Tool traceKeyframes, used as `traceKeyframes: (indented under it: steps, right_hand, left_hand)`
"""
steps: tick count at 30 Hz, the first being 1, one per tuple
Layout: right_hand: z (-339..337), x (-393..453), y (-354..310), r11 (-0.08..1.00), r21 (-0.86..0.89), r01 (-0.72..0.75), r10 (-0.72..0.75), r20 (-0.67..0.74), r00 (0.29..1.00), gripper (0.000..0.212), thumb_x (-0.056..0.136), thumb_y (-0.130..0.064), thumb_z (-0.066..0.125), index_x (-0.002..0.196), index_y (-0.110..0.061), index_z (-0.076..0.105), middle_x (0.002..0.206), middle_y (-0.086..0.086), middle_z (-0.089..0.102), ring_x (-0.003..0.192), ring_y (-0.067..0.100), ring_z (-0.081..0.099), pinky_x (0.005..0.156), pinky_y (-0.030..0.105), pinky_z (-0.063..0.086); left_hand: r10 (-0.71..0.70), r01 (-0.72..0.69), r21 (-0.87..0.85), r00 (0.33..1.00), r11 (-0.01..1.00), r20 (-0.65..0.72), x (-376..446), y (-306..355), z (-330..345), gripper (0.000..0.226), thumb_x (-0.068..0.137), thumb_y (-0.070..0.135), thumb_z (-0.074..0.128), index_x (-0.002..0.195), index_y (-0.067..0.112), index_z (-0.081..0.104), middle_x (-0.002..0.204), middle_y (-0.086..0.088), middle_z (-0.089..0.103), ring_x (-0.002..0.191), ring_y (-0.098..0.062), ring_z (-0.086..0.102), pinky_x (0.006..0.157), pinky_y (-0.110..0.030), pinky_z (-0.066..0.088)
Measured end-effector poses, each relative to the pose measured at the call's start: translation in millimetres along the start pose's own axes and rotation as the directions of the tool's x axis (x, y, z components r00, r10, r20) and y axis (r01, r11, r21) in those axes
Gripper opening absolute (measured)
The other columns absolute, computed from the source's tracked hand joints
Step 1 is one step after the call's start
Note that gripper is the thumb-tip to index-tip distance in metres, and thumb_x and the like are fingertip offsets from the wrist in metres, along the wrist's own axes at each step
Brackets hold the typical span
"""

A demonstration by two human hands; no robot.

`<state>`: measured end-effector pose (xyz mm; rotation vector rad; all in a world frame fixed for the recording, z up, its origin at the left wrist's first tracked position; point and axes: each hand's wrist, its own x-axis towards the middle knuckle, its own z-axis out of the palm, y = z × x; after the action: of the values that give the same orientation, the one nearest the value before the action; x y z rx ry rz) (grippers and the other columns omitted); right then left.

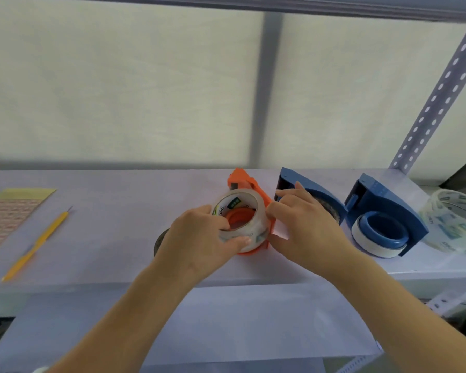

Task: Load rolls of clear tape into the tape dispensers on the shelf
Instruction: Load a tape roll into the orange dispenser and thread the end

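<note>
Both hands are working at the middle of the shelf (92,238), and things are lying on either side of them. Far to the left of the left hand (199,235) a yellow pen-like tool (35,244) is lying slantwise, and beyond it a printed card (8,211) is resting at the shelf's left end. Just behind the left wrist a dark round object (159,240) is peeking out, too hidden to identify. Just behind the right hand (304,227) a blue dispenser (312,189) is standing, its side partly covered by that hand's fingers. To the right of the right hand a second blue dispenser (382,211) is lying with its hub facing up, and a white ring is sitting around that hub. Further right, at the shelf's edge, a spare roll (452,219) of clear printed tape is lying alone. Between the two hands an orange dispenser (249,184) is resting on the shelf, and the tape roll (240,219) is sitting over its orange hub, slightly tilted. The left hand is curling around the roll's near side, thumb along the lower edge and fingers partly inside the core. The right hand is pressing its thumb against the roll's right edge, fingers half bent, and a small pale tab (280,230) is showing beneath its thumb; whether it is pinching that tab I cannot tell.
</note>
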<state>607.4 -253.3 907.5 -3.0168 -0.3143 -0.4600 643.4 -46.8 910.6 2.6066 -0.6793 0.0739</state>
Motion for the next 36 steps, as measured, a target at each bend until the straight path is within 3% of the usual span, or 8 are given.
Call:
traceKeyframes:
  steps: [8,14,17,20,25,27,32,36]
  right_hand:
    - [2.7,-3.2,1.6,0.981,0.188,-0.04,0.045,-0.022,0.999,0.007,0.082,-0.023,0.065,0.088,-0.022,0.062,0.096,-0.003,0.068,0.136,0.021,0.041,0.116,0.027,0.009]
    - [2.7,-5.3,-6.7,0.976,0.2,-0.09,0.099,-0.035,0.994,0.012,0.084,-0.028,0.062,0.096,-0.024,0.061,0.104,-0.004,0.064,0.129,0.017,0.044,0.1,0.025,0.038]
    - [-4.3,-6.8,-13.5,0.975,0.194,-0.105,0.084,0.112,0.99,0.037,0.078,-0.047,0.062,0.112,-0.034,0.053,0.133,-0.005,0.046,0.131,0.018,0.038,0.094,0.034,0.048]
    - [3.2,-7.3,-24.9,0.984,0.163,-0.072,0.039,0.201,0.979,0.062,0.071,-0.06,0.065,0.125,-0.04,0.042,0.162,0.0,0.001,0.141,0.023,0.024,0.1,0.037,0.043]
    - [22.3,0.9,-37.6,0.982,0.113,-0.154,0.134,0.162,0.978,0.054,0.073,-0.068,0.06,0.108,-0.026,0.057,0.163,-0.003,-0.007,0.133,0.026,0.029,0.093,0.033,0.043]
    - [26.3,2.2,-34.9,0.975,0.146,-0.17,0.151,0.13,0.98,0.044,0.075,-0.06,0.065,0.097,-0.022,0.062,0.163,-0.007,-0.003,0.127,0.025,0.033,0.088,0.028,0.038]
    - [38.8,-6.7,-21.6,0.92,0.382,-0.094,0.129,-0.067,0.989,0.036,0.061,-0.046,0.082,0.074,-0.016,0.067,0.156,-0.015,0.028,0.119,0.018,0.044,0.09,0.025,0.038]
    - [43.7,-25.6,-18.1,0.757,0.653,0.009,0.165,-0.204,0.965,0.031,0.056,-0.04,0.086,0.073,-0.021,0.068,0.149,-0.024,0.034,0.133,0.005,0.04,0.101,0.014,0.037]
  left_hand:
    - [-0.005,-0.012,0.184,0.996,0.983,0.089,4.9,18.8,-5.8,0.044,0.08,0.056,0.06,0.103,0.02,0.069,0.11,-0.002,0.055,0.095,-0.023,0.058,0.079,-0.03,0.046]
    - [0.047,-0.049,0.212,0.999,0.976,0.014,4.7,18.9,10.7,0.058,0.079,0.058,0.06,0.12,0.02,0.048,0.12,0.0,0.058,0.101,-0.021,0.057,0.094,-0.033,0.044]
    - [0.0,-0.002,0.112,1.0,0.994,0.017,5.2,19.4,7.3,0.064,0.074,0.057,0.067,0.123,0.021,0.045,0.123,0.003,0.059,0.103,-0.018,0.06,0.089,-0.031,0.048]
    - [-0.036,0.039,-0.03,0.995,0.999,0.09,3.2,16.1,-0.7,0.069,0.067,0.052,0.074,0.125,0.029,0.043,0.126,0.008,0.057,0.11,-0.014,0.056,0.09,-0.028,0.046]
    - [-0.204,0.135,0.304,0.957,0.943,0.207,-4.7,-11.1,-12.0,0.082,0.074,0.05,0.07,0.143,0.028,0.03,0.155,-0.005,0.027,0.145,-0.03,0.024,0.115,-0.047,0.025]
    - [-0.172,0.112,0.254,0.959,0.961,0.227,1.3,-23.5,-14.0,0.07,0.079,0.034,0.071,0.141,0.024,0.038,0.145,-0.003,0.041,0.138,-0.027,0.035,0.111,-0.039,0.035]
    - [-0.027,0.007,0.103,0.98,0.995,0.195,22.9,-40.0,-13.5,0.064,0.086,0.025,0.068,0.142,0.028,0.04,0.161,0.003,0.021,0.149,-0.016,0.013,0.118,-0.033,0.019]
    - [-0.171,0.109,-0.329,0.971,0.938,-0.168,16.5,-33.7,-7.0,0.03,0.085,0.025,0.067,0.113,0.034,0.062,0.122,0.008,0.061,0.098,-0.016,0.063,0.092,-0.028,0.049]
